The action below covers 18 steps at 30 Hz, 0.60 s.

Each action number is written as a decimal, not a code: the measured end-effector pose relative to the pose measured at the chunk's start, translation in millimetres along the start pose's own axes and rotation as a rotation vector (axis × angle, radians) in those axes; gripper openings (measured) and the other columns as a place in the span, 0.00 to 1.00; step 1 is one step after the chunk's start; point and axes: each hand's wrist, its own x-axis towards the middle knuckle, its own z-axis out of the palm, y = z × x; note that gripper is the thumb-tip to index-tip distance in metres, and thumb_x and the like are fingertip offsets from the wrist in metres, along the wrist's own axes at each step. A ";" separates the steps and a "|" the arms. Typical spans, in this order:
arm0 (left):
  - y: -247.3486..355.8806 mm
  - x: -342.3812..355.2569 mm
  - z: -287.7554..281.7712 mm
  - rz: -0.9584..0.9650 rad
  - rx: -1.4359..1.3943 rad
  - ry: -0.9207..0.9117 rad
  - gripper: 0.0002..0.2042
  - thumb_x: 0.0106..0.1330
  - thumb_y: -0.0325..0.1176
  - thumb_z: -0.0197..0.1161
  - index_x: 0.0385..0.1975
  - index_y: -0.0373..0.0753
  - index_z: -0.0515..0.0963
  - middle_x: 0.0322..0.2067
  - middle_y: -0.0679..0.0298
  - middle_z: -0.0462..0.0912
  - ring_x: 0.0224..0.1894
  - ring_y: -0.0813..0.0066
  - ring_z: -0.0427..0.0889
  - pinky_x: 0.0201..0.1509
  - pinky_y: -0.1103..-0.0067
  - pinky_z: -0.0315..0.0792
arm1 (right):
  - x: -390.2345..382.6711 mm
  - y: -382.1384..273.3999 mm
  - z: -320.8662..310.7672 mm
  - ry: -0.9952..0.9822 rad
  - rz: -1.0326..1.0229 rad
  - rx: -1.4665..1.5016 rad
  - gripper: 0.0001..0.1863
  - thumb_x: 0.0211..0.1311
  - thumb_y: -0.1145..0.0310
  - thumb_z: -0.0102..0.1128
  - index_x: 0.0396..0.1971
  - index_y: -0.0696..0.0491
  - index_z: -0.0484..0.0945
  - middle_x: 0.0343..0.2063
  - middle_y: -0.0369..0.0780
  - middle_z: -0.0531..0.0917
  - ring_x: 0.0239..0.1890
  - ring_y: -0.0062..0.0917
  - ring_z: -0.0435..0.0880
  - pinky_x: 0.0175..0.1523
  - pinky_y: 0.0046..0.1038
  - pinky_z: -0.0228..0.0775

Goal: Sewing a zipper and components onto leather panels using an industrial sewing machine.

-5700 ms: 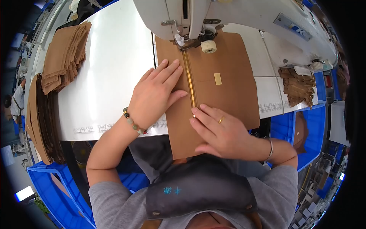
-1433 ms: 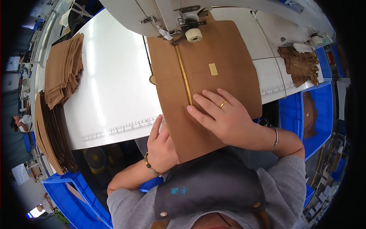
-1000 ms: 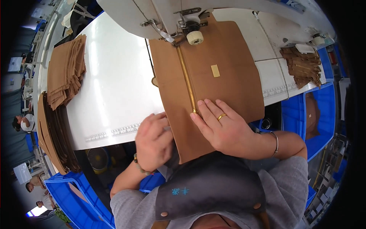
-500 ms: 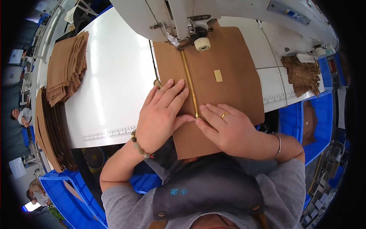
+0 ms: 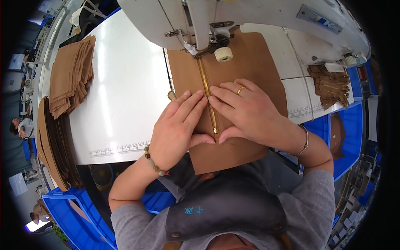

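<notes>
Mostly, what spreads out before me is the white table (image 5: 121,87), its ruler markings running along the near edge. Over its far side stands the pale sewing machine (image 5: 266,21), the arm reaching off to my right. Below the tabletop I have a blue bin (image 5: 54,198) on my left and another blue bin (image 5: 353,143) on my right, with a brown piece (image 5: 337,135) lying inside the right one.

Squarely in front of me lies the brown panel (image 5: 246,58), flat on the table, its far part under the machine head and its near end past the table's edge. To my left, a thick stack of brown panels (image 5: 46,143) stands near a fanned stack of brown pieces (image 5: 71,77); a smaller brown pile (image 5: 331,85) sits at the right.

My left hand (image 5: 175,127) rests palm down on the panel, fingers close together, thumb stretched inward. My right hand (image 5: 250,108) lies opposite, fingers slightly spread, its thumb almost meeting the other. Both press flat; neither pinches anything.

Between them runs the gold zipper (image 5: 213,114), its near end just above my thumb tips, its far end reaching the underside of the machine head. I wear a beaded bracelet (image 5: 152,162) on the left wrist, a thin bangle (image 5: 307,139) on the right and, smallest, a gold ring (image 5: 240,90).
</notes>
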 end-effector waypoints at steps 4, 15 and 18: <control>2.5 2.5 -2.4 -0.002 0.005 0.020 0.43 0.46 0.52 0.76 0.64 0.35 0.76 0.66 0.59 0.76 0.67 0.53 0.75 0.70 0.65 0.71 | 0.9 -0.7 -0.9 0.047 -0.010 -0.053 0.47 0.40 0.39 0.74 0.55 0.59 0.79 0.57 0.41 0.81 0.63 0.33 0.76 0.70 0.41 0.66; -2.8 13.3 -6.1 -0.004 0.123 -0.010 0.42 0.46 0.57 0.74 0.62 0.38 0.78 0.65 0.63 0.78 0.65 0.59 0.76 0.73 0.56 0.64 | 7.3 9.3 2.6 0.050 -0.031 -0.082 0.45 0.39 0.38 0.74 0.54 0.58 0.81 0.55 0.41 0.81 0.61 0.33 0.77 0.69 0.41 0.67; -12.2 22.4 -6.3 0.007 0.143 0.005 0.43 0.45 0.58 0.73 0.62 0.39 0.78 0.65 0.64 0.78 0.63 0.60 0.77 0.73 0.55 0.64 | 15.0 18.2 6.3 0.101 -0.029 -0.077 0.44 0.39 0.39 0.75 0.53 0.57 0.81 0.54 0.40 0.81 0.59 0.33 0.79 0.68 0.40 0.68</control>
